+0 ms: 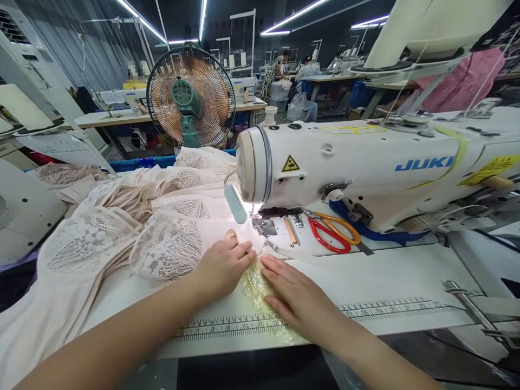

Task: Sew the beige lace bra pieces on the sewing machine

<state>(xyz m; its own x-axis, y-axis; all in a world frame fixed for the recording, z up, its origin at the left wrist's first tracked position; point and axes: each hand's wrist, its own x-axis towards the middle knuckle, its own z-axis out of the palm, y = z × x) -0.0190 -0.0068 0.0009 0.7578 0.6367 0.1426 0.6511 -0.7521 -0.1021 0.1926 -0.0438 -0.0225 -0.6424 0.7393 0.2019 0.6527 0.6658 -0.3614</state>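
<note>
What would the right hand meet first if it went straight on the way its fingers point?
Likely the left hand, just ahead at the pale fabric, though depth is hard to judge.

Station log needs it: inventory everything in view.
sewing machine: one close, white, right
garment pieces: several, pale pink, left and centre
scissors: count unclear, red and orange, right of centre
crinkled film: one, yellowish, near hands
table: one, white, beneath machine
ruler scale: one, black, table front
fan: one, green-bodied, behind garments
thread cones: several, cream, left and right
other machines: several, white, rear
co-workers: at least two, one pale-shirted, rear
cloth: one, pink, right rear
ceiling lights: several, white, overhead
left hand: one, bare, on garment fabric
right hand: one, bare, against film
</note>
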